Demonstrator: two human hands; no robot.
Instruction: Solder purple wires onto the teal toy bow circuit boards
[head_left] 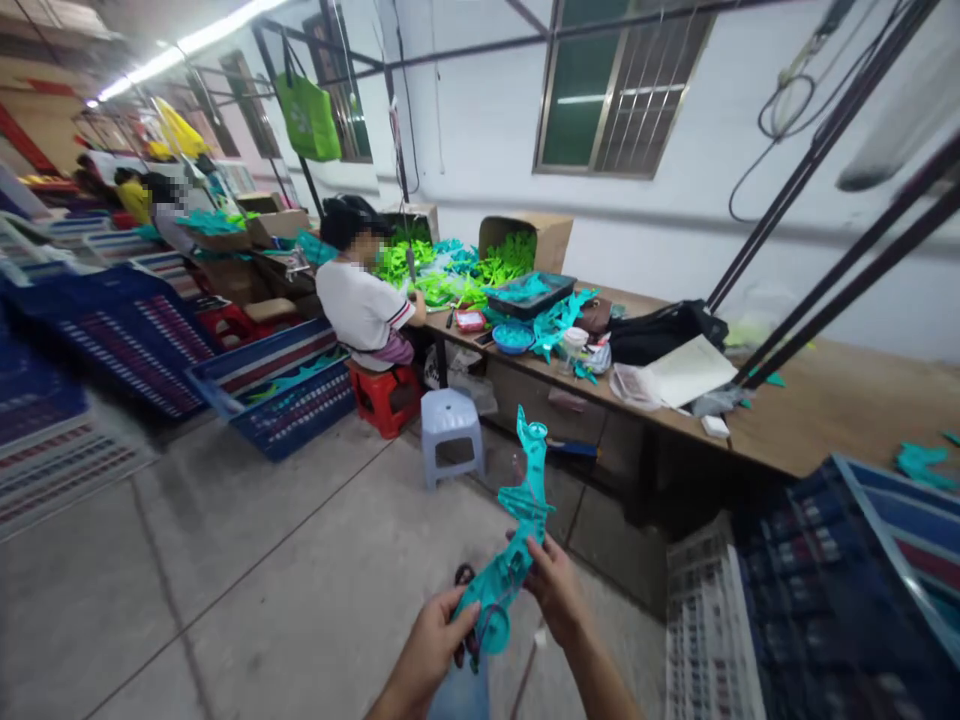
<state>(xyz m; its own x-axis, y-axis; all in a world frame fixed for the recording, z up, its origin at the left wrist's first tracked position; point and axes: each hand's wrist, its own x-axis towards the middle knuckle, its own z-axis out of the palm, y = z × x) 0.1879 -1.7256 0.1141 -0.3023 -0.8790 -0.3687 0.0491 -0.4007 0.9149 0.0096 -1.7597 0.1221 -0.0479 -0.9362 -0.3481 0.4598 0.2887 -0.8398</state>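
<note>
A long turquoise plastic part [511, 565], with a round disc at its lower end and a small ring near its pointed top, is held out in front of me over the floor. My left hand [439, 630] grips its lower end, the thumb lying on the face beside the disc. Higher up along the right edge, my right hand [559, 590] has its thumb and fingers closed on the middle of the part. The fingers behind it are partly hidden. Its upper half sticks up free, tilted slightly right.
A long workbench [810, 420] along the wall bears turquoise and green parts, a black tray [531, 296] and a blue bowl [514, 338]. A grey stool [451, 435] stands ahead, near a seated person [364, 300]. Blue crates stand at left and a blue crate [817, 580] at right.
</note>
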